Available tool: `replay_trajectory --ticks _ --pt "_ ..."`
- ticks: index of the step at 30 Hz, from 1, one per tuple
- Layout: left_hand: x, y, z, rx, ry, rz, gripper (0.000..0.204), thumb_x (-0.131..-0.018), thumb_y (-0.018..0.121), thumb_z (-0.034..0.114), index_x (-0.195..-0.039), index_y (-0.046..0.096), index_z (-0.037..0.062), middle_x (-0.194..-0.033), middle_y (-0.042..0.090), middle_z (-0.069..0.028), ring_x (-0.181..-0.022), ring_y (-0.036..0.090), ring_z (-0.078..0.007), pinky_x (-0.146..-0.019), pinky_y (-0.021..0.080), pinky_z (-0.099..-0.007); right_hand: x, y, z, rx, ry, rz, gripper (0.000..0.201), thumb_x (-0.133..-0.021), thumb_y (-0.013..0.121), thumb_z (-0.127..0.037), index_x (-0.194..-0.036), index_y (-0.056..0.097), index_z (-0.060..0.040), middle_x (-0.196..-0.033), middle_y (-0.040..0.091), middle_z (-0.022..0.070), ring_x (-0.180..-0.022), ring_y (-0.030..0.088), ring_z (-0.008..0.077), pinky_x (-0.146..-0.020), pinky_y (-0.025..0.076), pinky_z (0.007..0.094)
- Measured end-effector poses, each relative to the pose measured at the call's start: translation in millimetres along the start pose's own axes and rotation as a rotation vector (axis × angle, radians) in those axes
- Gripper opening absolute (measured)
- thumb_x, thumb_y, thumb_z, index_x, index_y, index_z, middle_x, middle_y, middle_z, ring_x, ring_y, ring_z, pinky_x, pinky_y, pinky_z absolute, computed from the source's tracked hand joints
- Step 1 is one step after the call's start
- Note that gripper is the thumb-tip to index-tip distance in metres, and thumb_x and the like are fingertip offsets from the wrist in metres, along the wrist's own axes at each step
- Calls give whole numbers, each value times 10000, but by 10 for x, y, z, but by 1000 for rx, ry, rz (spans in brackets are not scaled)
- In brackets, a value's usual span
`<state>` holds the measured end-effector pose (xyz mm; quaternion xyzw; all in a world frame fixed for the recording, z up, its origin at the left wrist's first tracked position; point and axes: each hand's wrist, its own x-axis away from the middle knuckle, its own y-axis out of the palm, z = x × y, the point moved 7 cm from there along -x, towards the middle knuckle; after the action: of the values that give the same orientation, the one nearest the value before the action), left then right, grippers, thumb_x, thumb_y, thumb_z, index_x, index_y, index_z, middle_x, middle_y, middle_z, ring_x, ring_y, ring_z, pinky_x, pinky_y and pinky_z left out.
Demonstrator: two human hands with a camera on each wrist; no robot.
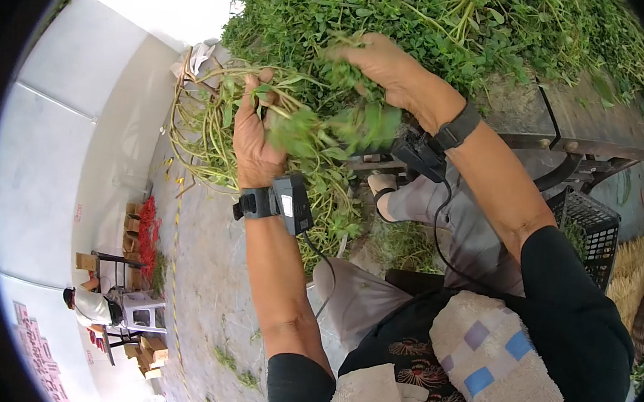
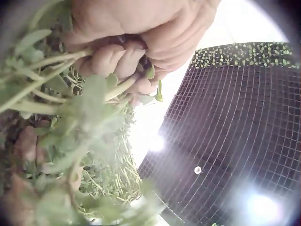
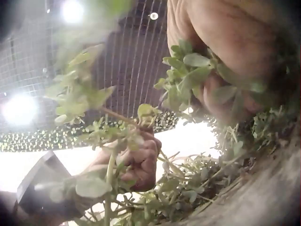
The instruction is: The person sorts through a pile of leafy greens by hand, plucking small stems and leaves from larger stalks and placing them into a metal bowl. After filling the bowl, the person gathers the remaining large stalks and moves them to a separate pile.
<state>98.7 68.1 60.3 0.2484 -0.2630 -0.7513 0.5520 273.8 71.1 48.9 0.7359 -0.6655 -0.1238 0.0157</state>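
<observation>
My left hand (image 1: 257,139) holds a bunch of long purslane stems (image 1: 179,125), whose pale bare ends loop out to the left. In the left wrist view the fingers (image 2: 110,59) curl round several stems. Over the front of the heap, my right hand (image 1: 385,66) grips leafy purslane sprigs (image 3: 190,70), with leaves poking out beside the curled fingers in the right wrist view. Between the two hands hang blurred leafy tops (image 1: 335,132). More stems trail below the left hand toward the floor.
A large purslane heap (image 1: 441,29) covers the worktable (image 1: 586,108) ahead. At the right stand a black plastic crate (image 1: 599,230) and a straw broom (image 1: 630,274). Loose greens (image 1: 405,245) lie on the floor by my feet. Far left, a person (image 1: 93,308) sits near boxes.
</observation>
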Motion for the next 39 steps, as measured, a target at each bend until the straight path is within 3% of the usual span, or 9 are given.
replay_trajectory --ticks 9,12,15,18,25,31,33,35,39 --pt "-19 79 -83 52 -25 -9 278 -882 587 287 -1001 566 36 -620 437 49 -468 254 -50 -422 222 -197 159 280 39 96 83 -160 509 -703 700 -487 -979 659 -61 -1161 542 210 -1169 396 286 -962 271 430" --pt "-28 56 -86 83 -12 27 286 -881 589 286 -1023 560 39 -629 448 46 -470 253 -52 -424 217 -199 -91 310 389 72 192 -283 353 -769 670 -374 -930 659 -60 -970 621 92 -872 570 161 -668 420 302" --pt "-41 80 -86 114 -44 -107 310 -883 584 295 -1051 555 36 -651 460 41 -469 257 -50 -426 222 -193 -38 325 362 -116 94 -349 267 -808 648 -301 -914 648 -56 -796 604 1 -679 534 83 -517 353 253" --pt "-6 37 -123 -81 19 72 352 -891 565 322 -1096 551 35 -661 459 34 -476 382 -93 -434 269 -180 -417 136 1134 -315 152 -183 197 -837 626 -239 -898 642 -53 -697 556 -39 -664 495 63 -514 354 240" --pt "-82 -73 -229 -52 -84 -152 255 -887 581 288 -1032 573 79 -677 445 52 -505 334 -54 -461 319 -184 93 321 419 -192 181 -224 272 -821 654 -231 -1008 621 -36 -837 635 34 -777 580 116 -714 458 293" --pt "-5 -19 -282 -48 -12 79 231 -891 575 312 -976 572 97 -680 480 38 -519 338 -46 -448 270 -186 132 256 103 -61 -143 271 172 -789 661 -135 -925 638 -33 -884 626 37 -804 547 120 -687 428 288" --pt "-54 -8 -308 44 -40 -25 222 -892 575 307 -975 572 101 -675 473 41 -514 327 -50 -450 269 -186 -154 230 438 256 -379 48 225 -780 677 -162 -953 611 -34 -966 612 61 -839 540 131 -694 424 283" --pt "-15 1 -304 114 -10 111 221 -907 546 311 -930 563 92 -640 454 37 -490 303 -56 -438 271 -200 -175 215 429 -176 -501 68 266 -771 696 -209 -952 596 -41 -956 587 50 -787 542 144 -684 435 266" --pt "-36 27 -121 251 73 -275 239 -941 476 287 -845 509 70 -605 422 22 -469 250 -76 -443 235 -229 -118 -5 487 -527 -20 236 270 -758 719 -247 -911 603 -57 -921 583 42 -758 534 148 -674 451 243"
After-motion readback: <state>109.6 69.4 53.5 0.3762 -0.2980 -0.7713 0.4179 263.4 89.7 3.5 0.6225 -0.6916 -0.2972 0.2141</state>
